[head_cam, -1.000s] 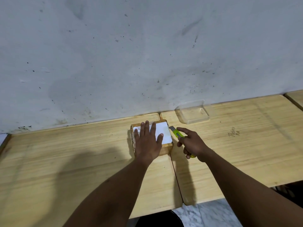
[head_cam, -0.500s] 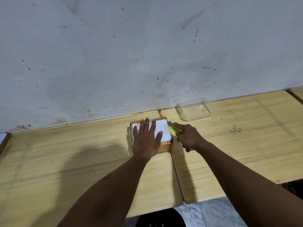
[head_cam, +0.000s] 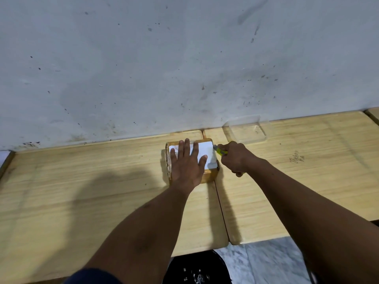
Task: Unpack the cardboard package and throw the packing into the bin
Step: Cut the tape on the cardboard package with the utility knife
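Note:
A small brown cardboard package [head_cam: 211,174] with a white label on top lies on the wooden table near the wall. My left hand [head_cam: 187,165] rests flat on its top, fingers spread, pressing it down. My right hand [head_cam: 235,157] is closed around a yellow-green utility knife [head_cam: 220,151], whose blade tip touches the package's far right top edge. A black bin [head_cam: 196,267] with scraps inside stands on the floor below the table's front edge.
Two wooden tables [head_cam: 82,191] meet in a seam just right of the package, both against a stained white wall. A clear plastic tray [head_cam: 246,130] sits by the wall behind my right hand. Marble floor shows at the bottom right.
My right hand has moved the knife left and up from beside the package, so its blade now meets the package's right top edge. My left hand has stayed flat on top.

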`<state>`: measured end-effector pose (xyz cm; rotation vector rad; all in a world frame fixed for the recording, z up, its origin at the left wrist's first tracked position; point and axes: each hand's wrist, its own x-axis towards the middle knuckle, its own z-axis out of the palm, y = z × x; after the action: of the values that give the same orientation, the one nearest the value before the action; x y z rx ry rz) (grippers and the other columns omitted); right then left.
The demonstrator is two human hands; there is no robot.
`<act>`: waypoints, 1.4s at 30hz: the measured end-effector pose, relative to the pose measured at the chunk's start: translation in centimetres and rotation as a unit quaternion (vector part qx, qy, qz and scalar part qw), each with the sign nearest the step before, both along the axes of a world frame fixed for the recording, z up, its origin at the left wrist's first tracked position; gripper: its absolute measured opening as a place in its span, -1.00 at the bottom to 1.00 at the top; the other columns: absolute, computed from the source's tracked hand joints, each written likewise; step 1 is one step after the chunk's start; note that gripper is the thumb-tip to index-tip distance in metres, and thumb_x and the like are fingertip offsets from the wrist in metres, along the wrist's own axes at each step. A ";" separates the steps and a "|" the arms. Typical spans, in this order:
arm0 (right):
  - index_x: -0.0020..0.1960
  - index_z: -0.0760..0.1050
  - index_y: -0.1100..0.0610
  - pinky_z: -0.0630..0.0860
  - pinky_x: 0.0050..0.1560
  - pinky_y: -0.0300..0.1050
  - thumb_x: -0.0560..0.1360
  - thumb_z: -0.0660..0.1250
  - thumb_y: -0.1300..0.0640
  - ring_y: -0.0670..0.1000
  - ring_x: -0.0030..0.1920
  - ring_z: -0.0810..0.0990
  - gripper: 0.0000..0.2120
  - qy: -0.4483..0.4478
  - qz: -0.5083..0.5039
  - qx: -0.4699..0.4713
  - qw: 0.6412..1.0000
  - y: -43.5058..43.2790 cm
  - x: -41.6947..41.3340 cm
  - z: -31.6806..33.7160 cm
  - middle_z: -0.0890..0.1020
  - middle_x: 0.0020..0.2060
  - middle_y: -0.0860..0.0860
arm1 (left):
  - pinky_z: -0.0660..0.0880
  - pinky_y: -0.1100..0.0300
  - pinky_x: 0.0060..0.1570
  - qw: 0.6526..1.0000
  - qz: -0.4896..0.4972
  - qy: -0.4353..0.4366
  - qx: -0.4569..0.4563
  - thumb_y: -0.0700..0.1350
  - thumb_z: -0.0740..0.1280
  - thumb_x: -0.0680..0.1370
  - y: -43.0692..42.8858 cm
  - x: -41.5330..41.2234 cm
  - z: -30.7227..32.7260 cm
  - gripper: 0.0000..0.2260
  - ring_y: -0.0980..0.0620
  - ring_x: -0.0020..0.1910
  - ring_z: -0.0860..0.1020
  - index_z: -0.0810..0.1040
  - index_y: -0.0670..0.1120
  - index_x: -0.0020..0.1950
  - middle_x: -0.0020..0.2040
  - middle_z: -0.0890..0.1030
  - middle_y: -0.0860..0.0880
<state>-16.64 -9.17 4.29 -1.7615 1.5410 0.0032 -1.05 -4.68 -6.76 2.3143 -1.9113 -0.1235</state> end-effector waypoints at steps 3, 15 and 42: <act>0.53 0.28 0.09 0.56 -0.38 -0.02 0.51 0.14 0.32 0.13 -0.51 0.46 -0.42 -0.012 -0.004 0.002 1.000 0.2 -0.3 0.0 0.53 0.00 0.19 | -0.17 -0.18 0.50 1.000 0.002 0.006 0.004 0.20 -0.13 0.65 0.0 0.0 0.1 -0.46 -0.10 0.58 -0.12 0.00 0.02 0.59 0.61 -0.03 -0.09; 0.49 0.36 0.03 0.48 -0.50 -0.13 0.52 0.13 0.28 0.10 -0.51 0.41 -0.45 -0.063 -0.030 0.033 0.997 1.8 -2.3 -1.6 0.53 -0.17 0.17 | -0.17 -0.18 0.50 1.000 0.003 0.006 0.005 0.20 -0.13 0.65 0.0 -0.1 0.2 -0.46 -0.09 0.58 -0.13 -0.02 0.03 0.59 0.61 -0.04 -0.08; 0.42 0.42 -0.10 0.25 -0.51 -0.22 0.60 0.21 0.18 0.01 -0.54 0.26 -0.57 -0.192 -0.140 0.117 0.964 2.2 -6.4 -1.0 0.49 -0.24 0.13 | -0.19 -0.19 0.50 0.999 -0.023 0.007 0.023 0.23 -0.19 0.62 0.5 0.5 0.4 -0.43 -0.07 0.57 -0.19 -0.06 0.03 0.60 0.61 -0.09 -0.07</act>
<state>-23.04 -7.01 3.24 -1.2613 1.4216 -0.2699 -0.51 -4.18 -6.33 2.2932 -1.9748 -0.1897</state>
